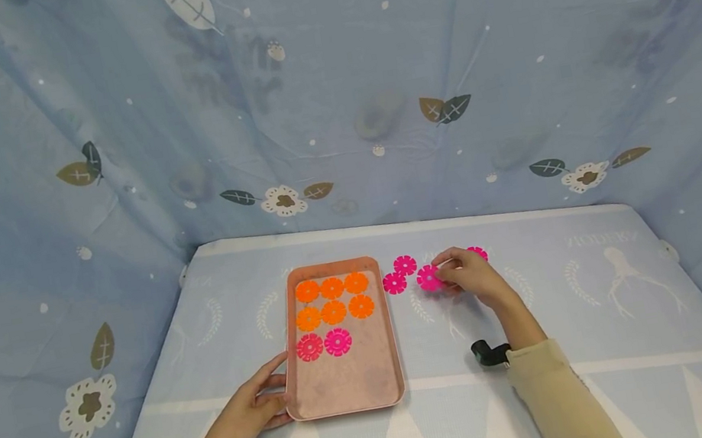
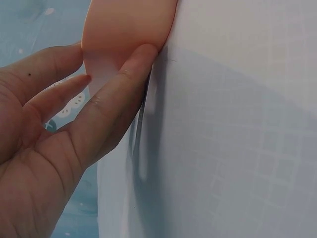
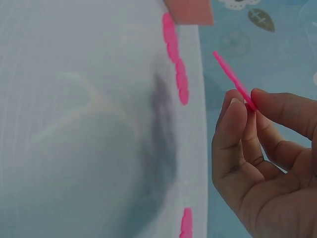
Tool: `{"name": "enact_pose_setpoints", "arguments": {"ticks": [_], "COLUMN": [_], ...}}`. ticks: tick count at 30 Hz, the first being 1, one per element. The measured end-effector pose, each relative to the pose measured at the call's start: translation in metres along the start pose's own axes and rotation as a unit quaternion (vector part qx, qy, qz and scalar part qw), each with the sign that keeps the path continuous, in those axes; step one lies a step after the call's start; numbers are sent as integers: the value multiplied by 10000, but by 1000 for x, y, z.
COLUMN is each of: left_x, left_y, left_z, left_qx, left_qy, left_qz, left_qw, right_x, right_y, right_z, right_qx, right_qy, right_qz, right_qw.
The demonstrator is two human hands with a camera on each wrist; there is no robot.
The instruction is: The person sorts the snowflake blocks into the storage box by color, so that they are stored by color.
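My right hand pinches a pink notched plastic disc, its thumb and fingertips at one edge. In the right wrist view the held disc appears edge-on, raised off the table. My left hand touches the left side of a pink tray with fairly straight fingers. In the left wrist view the thumb lies against the tray's outer wall. Orange discs form two rows of three in the tray's far half. Below them lie a reddish-pink disc and a pink disc, side by side.
Two loose pink discs lie on the table just right of the tray. Another pink disc is partly hidden behind my right hand. Patterned blue cloth hangs behind and at both sides of the table.
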State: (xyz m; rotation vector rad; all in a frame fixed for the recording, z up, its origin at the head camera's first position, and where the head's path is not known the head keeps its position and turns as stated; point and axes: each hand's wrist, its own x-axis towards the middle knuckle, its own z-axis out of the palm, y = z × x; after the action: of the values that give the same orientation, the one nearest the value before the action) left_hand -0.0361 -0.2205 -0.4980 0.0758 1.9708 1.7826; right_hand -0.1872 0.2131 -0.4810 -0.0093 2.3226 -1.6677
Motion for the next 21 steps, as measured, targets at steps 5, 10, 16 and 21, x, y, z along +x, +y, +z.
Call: {"name": "enact_pose_setpoints", "arguments": {"ticks": [5,10,16,21], "left_x": [0,0,0,1], "left_y": [0,-2,-3,-3], "left_z": [0,-1,-2,-2], "left_qx": [-10,-43,-104,-128], "left_qy": [-13,-53,-35,-31], "left_qz": [12,8,-23,-35], "left_qw": [10000,10000,9999,9999], "right_x": [-2,1,3,4], "right_y": [-11,-18,-32,-41], "right_z": [10,21,40,58], "right_qx": [130,317,581,799], "right_qy": [-34,-162,-320,-397], "right_qz": [-172,-326,-538,-568], "right_qw": [9998,9988,9963,9944]}}
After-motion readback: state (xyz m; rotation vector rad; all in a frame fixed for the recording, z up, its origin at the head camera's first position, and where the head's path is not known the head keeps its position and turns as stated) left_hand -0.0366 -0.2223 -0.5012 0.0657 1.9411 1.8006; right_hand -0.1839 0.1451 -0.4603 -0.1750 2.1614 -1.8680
